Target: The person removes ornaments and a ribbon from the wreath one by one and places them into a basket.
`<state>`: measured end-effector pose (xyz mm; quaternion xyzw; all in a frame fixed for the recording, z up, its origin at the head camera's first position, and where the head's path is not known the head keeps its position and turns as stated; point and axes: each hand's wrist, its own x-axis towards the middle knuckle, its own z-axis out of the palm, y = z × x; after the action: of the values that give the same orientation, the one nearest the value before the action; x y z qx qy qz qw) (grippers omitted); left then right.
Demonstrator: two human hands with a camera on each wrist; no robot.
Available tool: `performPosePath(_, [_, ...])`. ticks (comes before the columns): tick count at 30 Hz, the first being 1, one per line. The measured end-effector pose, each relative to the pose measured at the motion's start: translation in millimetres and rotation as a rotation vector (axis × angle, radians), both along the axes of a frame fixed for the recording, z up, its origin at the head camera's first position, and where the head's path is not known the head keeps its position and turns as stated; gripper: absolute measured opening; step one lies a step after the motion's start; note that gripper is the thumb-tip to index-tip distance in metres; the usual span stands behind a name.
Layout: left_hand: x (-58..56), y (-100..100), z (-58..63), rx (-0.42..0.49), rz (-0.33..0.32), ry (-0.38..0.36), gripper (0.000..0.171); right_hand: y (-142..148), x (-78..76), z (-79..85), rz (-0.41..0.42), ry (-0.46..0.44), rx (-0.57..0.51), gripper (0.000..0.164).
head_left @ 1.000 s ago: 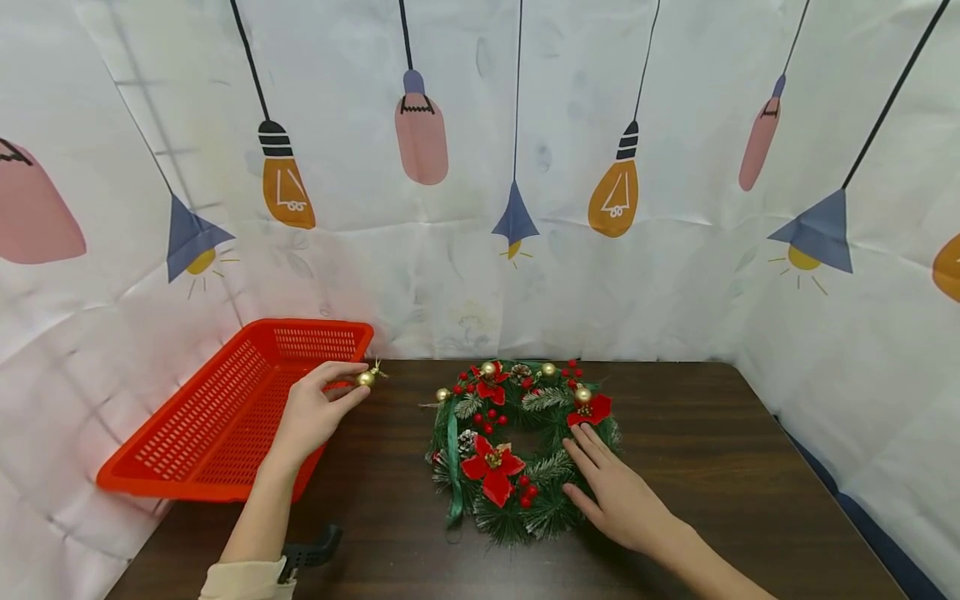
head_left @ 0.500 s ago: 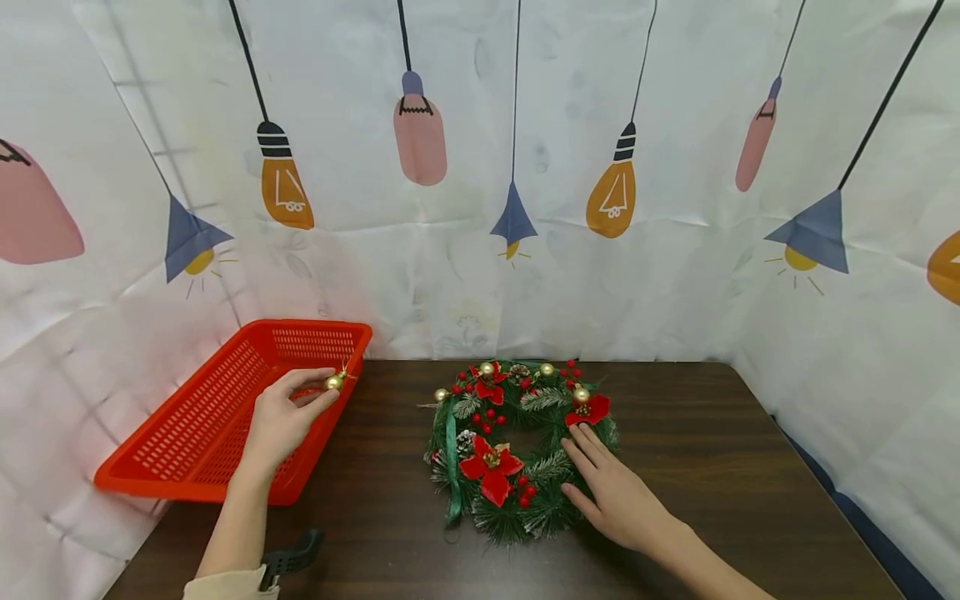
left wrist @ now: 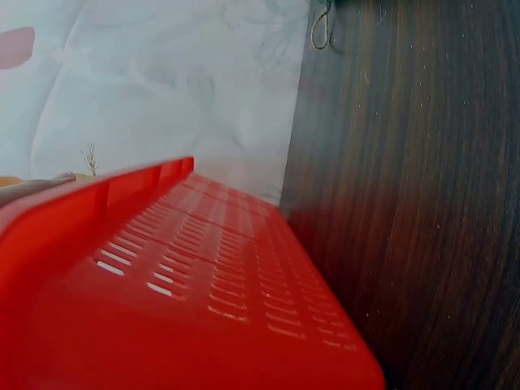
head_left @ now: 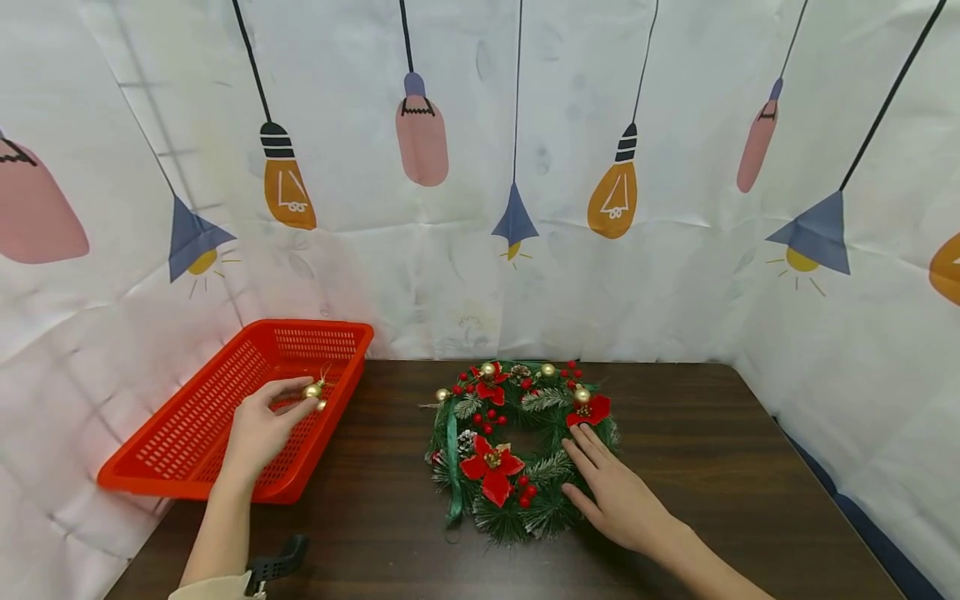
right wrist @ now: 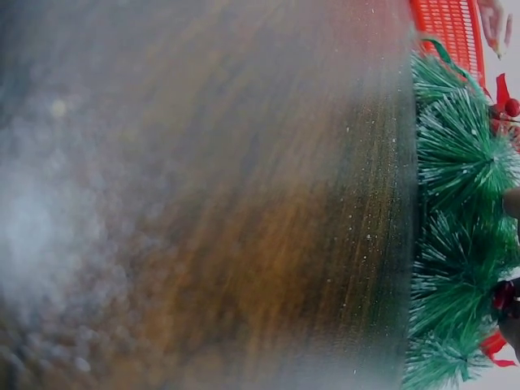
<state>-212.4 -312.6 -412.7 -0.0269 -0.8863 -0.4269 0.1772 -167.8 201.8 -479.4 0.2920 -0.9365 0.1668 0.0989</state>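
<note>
Over the red basket (head_left: 195,488), my left hand (head_left: 258,425) pinches a small gold Christmas bauble (head_left: 312,390) between thumb and fingers. A thin gold loop rises from the bauble, and a second gold bit (head_left: 321,405) shows just below it. In the left wrist view, the basket's side (left wrist: 227,260) hides most of that hand; the gold cord (left wrist: 90,158) pokes above its rim. My right hand (head_left: 618,500) rests with straight fingers on the right side of a green Christmas wreath (head_left: 551,504). The wreath carries red poinsettias (head_left: 492,471), berries, pinecones and several gold baubles.
The basket stands at the left of the dark wooden table (head_left: 675,433), tilted against the curtain side. A green ribbon (head_left: 452,458) hangs over the wreath's left part. White fabric (head_left: 465,283) printed with lamps encloses the table's back and sides.
My left hand has moved left and slightly down with the gold bauble, from beside the basket's right rim to over its inside. My right hand and the wreath have stayed in place.
</note>
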Motion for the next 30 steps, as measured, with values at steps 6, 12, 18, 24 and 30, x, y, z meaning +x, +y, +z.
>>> performPosePath(6, [-1.2,-4.3,-3.9,-0.014,0.022,-0.037,0.045,0.5,-0.3,-1.4,-0.001,0.019,-0.002,0.068])
performPosePath(12, [-3.2,-1.6,-4.9,0.004,0.036,-0.054,0.046,0.4,-0.2,-0.3,-0.008,-0.010,0.001,0.069])
performPosePath(18, [-4.7,0.8,-5.5,0.016,0.041,-0.044,0.047,0.6,-0.3,-0.6,-0.002,-0.001,-0.001,0.068])
performPosePath(24, [-5.9,2.6,-4.3,0.047,0.037,-0.049,0.049,0.8,-0.6,-0.6,-0.004,-0.015,0.007,0.069])
performPosePath(30, [-5.2,0.3,1.3,0.039,0.027,-0.058,0.050,1.5,-0.9,-0.3,-0.007,-0.021,0.009,0.069])
